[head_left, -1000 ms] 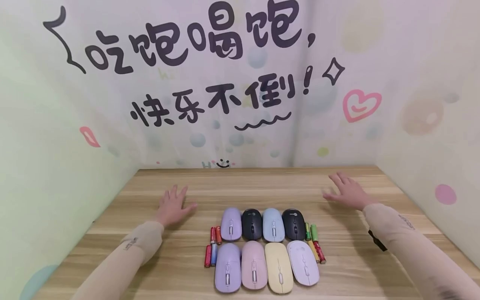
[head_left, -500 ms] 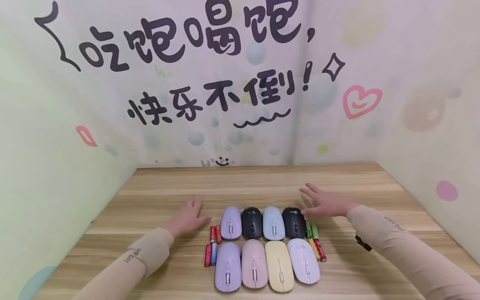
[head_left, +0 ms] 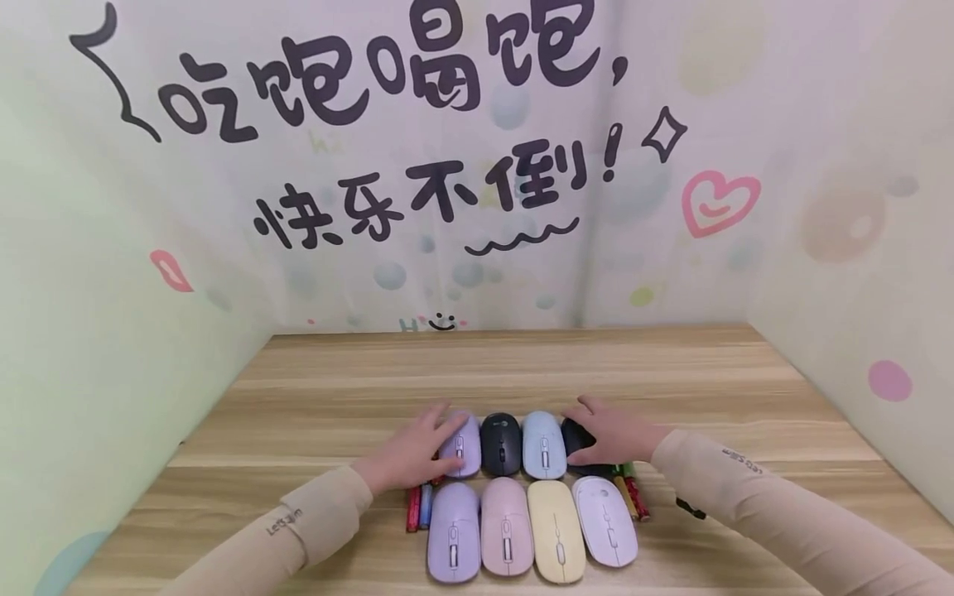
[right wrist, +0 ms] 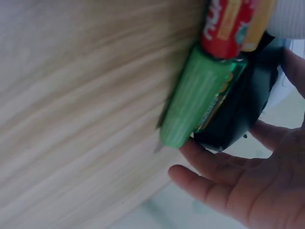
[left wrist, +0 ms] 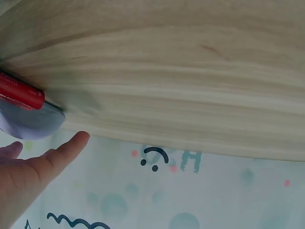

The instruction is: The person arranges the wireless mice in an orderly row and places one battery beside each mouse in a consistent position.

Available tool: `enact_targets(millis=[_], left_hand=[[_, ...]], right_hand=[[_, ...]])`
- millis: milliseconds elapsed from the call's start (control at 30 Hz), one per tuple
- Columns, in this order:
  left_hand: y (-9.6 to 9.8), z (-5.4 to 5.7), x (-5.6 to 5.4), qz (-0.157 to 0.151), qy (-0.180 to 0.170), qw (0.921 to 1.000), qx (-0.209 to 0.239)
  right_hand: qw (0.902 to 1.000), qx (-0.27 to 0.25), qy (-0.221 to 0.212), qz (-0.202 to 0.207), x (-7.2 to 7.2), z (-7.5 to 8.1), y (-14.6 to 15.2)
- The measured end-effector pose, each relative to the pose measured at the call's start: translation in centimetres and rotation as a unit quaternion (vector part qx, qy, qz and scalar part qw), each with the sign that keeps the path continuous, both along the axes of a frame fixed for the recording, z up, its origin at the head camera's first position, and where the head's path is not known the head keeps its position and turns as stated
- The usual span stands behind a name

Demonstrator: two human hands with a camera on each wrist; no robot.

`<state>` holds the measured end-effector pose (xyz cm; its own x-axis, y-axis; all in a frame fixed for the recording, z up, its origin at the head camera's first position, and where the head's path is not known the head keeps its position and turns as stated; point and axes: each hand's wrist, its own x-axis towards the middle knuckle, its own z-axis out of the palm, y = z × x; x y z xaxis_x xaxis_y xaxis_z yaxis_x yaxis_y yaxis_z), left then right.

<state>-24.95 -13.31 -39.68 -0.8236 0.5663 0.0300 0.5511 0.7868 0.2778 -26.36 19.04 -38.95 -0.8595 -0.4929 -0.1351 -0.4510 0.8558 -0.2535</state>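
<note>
Left hand: moved inward from over the bare counter to the left end of the back row, fingers now spread over the lilac mouse
Right hand: moved inward and nearer from the far right, now over the black mouse at the row's other end
Lilac mouse: fully visible earlier, now partly covered
Black mouse: now mostly hidden
Upper red batteries: largely hidden in the head view
Green batteries: partly hidden there too
Sleeves: closer together
</note>
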Motion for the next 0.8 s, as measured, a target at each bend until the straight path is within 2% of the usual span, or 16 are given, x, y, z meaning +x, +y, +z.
enact_targets(millis=[267,533,800], left_hand=[[0.2,-0.5,0.0,-0.004,-0.021,0.9997,0.008],[0.5,-0.6,-0.2,-0.013,-0.04,0.9991,0.011],[0.7,-0.5,-0.1,-0.006,-0.053,0.9986,0.004]], right_hand=[[0.9983,0.001,-0.054,-0.019,1.1,0.8,-1.1],[0.9987,-0.005,-0.046,-0.019,1.2,0.8,-1.5],[0.9992,-0.009,-0.033,-0.021,0.8,0.4,-1.5]])
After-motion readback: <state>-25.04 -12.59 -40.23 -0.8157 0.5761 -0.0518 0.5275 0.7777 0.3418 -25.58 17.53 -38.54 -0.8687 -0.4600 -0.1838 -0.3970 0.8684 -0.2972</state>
